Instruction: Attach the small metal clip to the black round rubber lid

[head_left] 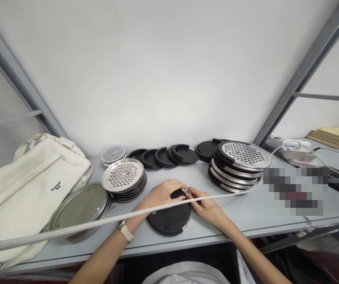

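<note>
A black round plate point(169, 219) lies on the table in front of me, with a thin silvery line along its lower right edge. My left hand point(165, 196) reaches over its far side, fingers bent and closed on the plate's rim. At the upper right of the plate, the thumb and fingers of my right hand point(202, 202) pinch together. Close to both sets of fingertips shows a small pale bit point(184, 191), too small to name. A slim white cord or rod crosses the view in front of both hands.
On the right stands a stack of black and silver perforated plates point(243, 156). Left are perforated metal discs point(123, 175), olive round plates point(79, 209) and a cream bag point(33, 177). Black discs point(150, 159) overlap along the wall. A white power strip point(298, 152) sits far right.
</note>
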### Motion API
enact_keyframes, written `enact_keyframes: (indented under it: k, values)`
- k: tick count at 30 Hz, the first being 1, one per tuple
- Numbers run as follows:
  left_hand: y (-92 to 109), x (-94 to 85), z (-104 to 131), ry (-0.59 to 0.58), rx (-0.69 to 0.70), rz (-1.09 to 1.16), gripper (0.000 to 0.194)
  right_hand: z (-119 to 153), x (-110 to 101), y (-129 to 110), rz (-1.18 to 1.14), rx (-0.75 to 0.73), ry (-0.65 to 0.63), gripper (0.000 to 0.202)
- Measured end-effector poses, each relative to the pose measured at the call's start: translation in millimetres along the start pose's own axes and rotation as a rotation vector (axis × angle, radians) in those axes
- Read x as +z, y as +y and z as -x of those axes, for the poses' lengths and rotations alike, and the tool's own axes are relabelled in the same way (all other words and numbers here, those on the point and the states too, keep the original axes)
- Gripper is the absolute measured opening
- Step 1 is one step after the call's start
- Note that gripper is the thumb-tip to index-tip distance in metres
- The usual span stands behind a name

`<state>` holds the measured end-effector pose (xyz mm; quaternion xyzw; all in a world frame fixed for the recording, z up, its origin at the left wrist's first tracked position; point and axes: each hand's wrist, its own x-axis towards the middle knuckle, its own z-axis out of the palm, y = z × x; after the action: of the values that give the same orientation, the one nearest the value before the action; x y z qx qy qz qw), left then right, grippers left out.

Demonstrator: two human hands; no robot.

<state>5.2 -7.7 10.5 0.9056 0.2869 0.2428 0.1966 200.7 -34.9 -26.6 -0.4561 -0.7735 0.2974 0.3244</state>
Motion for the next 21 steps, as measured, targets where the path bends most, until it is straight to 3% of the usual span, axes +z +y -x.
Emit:
enact_keyframes:
  k: [8,21]
  values:
    - [1.8,1.5,0.4,0.055,-0.019,-0.142,0.027,-2.2,-2.0,1.7,-0.006,0.019,-0.019,0.031]
    - [2.8,1.5,1.1,-0.029,-0.077,0.016,0.021,-1.7,-5.4,-0.8,-0.104,0.061,-0.034,0.04]
